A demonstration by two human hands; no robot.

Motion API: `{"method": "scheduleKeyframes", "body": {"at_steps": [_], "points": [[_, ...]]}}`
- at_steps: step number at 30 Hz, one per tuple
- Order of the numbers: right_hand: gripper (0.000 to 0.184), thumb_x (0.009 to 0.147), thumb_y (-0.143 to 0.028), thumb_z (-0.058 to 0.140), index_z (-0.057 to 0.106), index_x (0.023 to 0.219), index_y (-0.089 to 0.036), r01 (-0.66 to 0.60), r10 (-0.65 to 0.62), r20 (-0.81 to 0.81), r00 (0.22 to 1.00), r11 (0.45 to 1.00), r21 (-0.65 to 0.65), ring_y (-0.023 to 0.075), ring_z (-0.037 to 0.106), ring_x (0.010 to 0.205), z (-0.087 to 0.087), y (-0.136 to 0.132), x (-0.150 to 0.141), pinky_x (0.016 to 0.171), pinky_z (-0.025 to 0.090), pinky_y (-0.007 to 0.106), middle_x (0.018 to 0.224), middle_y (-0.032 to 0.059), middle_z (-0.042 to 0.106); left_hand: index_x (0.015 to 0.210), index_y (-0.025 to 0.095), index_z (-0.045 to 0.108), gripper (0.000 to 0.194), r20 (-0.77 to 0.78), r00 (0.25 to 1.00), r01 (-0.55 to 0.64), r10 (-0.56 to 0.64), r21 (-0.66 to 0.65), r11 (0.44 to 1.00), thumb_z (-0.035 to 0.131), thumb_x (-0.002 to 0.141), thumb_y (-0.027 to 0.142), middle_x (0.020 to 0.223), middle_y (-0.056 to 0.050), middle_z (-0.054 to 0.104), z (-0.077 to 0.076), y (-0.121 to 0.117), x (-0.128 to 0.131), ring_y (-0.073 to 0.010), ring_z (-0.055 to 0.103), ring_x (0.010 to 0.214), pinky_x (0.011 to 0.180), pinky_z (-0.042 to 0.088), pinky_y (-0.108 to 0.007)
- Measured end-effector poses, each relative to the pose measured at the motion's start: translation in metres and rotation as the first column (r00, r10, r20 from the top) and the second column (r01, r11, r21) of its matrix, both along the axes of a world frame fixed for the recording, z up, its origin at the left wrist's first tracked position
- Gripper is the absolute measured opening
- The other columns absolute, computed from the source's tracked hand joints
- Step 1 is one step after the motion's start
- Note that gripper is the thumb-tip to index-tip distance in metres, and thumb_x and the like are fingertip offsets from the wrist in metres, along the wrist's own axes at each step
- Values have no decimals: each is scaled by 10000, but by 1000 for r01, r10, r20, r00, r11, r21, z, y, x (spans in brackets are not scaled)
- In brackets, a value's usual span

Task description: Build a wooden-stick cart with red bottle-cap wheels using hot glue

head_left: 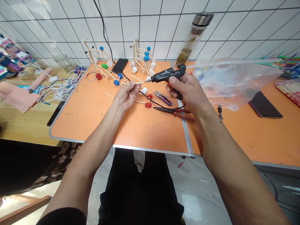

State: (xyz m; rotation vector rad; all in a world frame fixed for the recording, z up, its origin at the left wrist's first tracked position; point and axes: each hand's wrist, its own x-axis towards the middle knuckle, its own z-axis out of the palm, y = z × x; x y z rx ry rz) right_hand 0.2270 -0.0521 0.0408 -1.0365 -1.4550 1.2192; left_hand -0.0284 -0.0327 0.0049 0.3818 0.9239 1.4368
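Observation:
My right hand [186, 87] is wrapped round the handle of a black hot glue gun [166, 75], its metal nozzle pointing left. Between the fingertips of my left hand [127, 94] is a thin wooden stick [140, 83], whose right end meets or nearly meets the nozzle. Below the gun lie small purple-handled scissors [164, 98] and red-handled pliers [174, 113]. Two red bottle caps [148, 105] joined to a stick sit just right of my left hand. Behind it stand stick models with blue, white, green and red caps, one on the left [93, 59], another in the middle [137, 51].
A tall glass bottle [187, 47] stands at the wall, beside a clear plastic bag [227, 84]. Phones lie at the back [119, 66] and right [265, 104]. The gun's black cord [103, 28] hangs across the workspace. White strips [64, 87] are heaped on the left.

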Motion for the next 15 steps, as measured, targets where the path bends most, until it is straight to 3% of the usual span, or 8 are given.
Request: {"method": "scheduleKeyframes", "body": {"at_steps": [5, 10, 15], "points": [[602, 976, -769, 1040, 673, 960, -291, -65, 65, 6, 998, 995, 81, 140, 519, 595, -10, 9, 5, 469, 384, 328, 854, 17, 720, 939, 163, 717, 349, 32, 999, 8, -7, -42, 999, 621, 1243, 22, 822, -14, 843, 8, -5, 3, -46, 841, 700, 1008, 704, -109], [622, 964, -785, 1043, 676, 937, -284, -82, 82, 5, 997, 992, 100, 132, 510, 596, -10, 10, 6, 480, 369, 325, 843, 15, 703, 874, 157, 686, 421, 36, 999, 2, -1, -38, 999, 581, 1256, 15, 788, -28, 826, 11, -7, 4, -39, 799, 644, 912, 684, -74], [618, 964, -794, 1037, 678, 947, -291, -75, 74, 16, 997, 993, 95, 139, 509, 599, -8, 8, 5, 474, 376, 322, 841, 13, 702, 934, 161, 724, 363, 37, 999, 3, -1, -50, 999, 602, 1247, 22, 826, -27, 842, 7, -4, 2, -73, 894, 796, 1043, 708, -126]]}}
